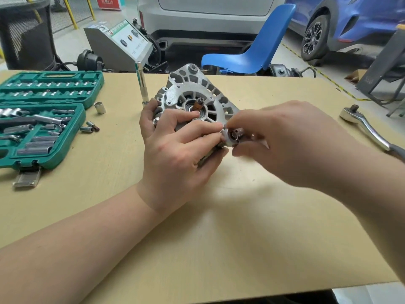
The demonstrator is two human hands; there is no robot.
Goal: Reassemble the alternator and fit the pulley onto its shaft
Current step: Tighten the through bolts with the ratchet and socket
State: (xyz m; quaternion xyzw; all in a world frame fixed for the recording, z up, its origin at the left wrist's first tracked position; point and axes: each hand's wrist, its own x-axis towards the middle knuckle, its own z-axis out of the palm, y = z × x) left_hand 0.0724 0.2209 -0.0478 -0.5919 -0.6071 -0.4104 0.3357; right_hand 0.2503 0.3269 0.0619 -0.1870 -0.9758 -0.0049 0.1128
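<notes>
The silver alternator housing stands tilted on the table, its ribbed end face toward me. A copper-coloured shaft end sticks out of its centre. My left hand grips the housing's near lower side, fingers curled round its rim. My right hand pinches a small metal part with round holes at the housing's lower right corner. The pulley cannot be made out.
An open green socket set lies at the left, with loose sockets beside it. A chrome extension bar stands behind the housing. A ratchet wrench lies at the right. A blue chair stands beyond the table.
</notes>
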